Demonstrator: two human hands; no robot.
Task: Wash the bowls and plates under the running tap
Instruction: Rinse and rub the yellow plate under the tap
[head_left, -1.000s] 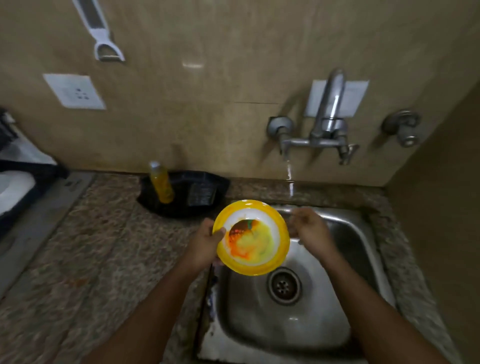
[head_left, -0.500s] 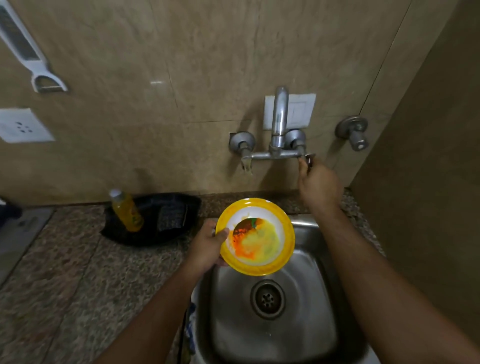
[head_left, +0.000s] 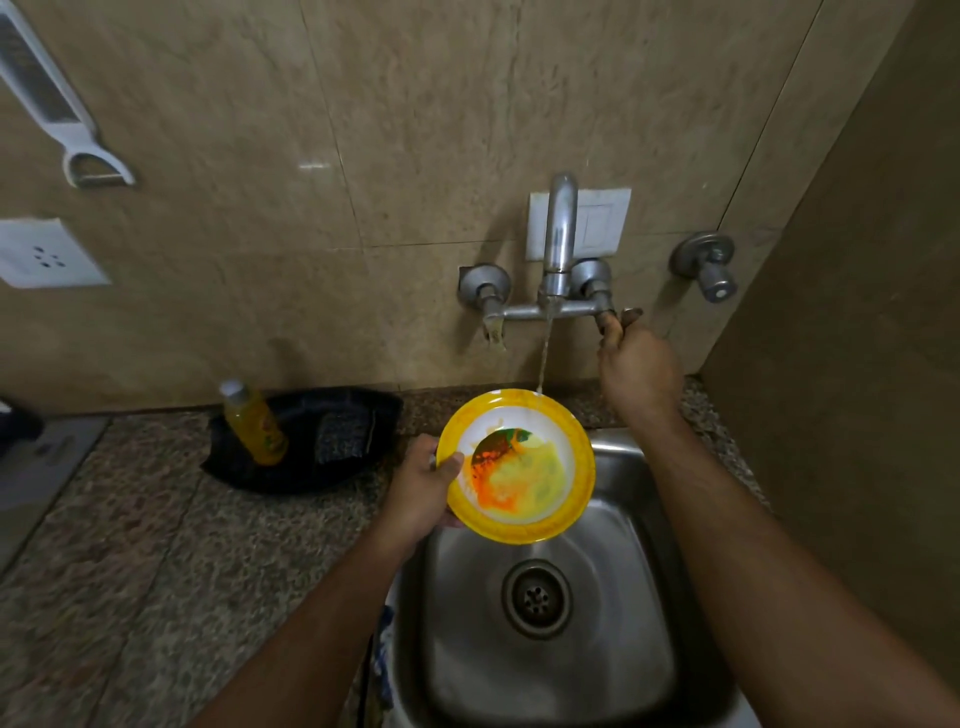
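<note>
Sink (head_left: 639, 519): drain bare below the bowl
Bowl (head_left: 515, 466): held over the sink, far rim now under the stream, still smeared orange
Left hand (head_left: 418, 491): grip pinching the bowl's rim
Right hand (head_left: 638, 371): grip curled on the tap handle (head_left: 618, 318)
Tap (head_left: 558, 244): water flows again after stopping, so rinsing can begin

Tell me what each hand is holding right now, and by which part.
The left hand holds the yellow-rimmed plate by its left rim, thumb on top. The right hand grips the tap's right handle with its fingers.
</note>
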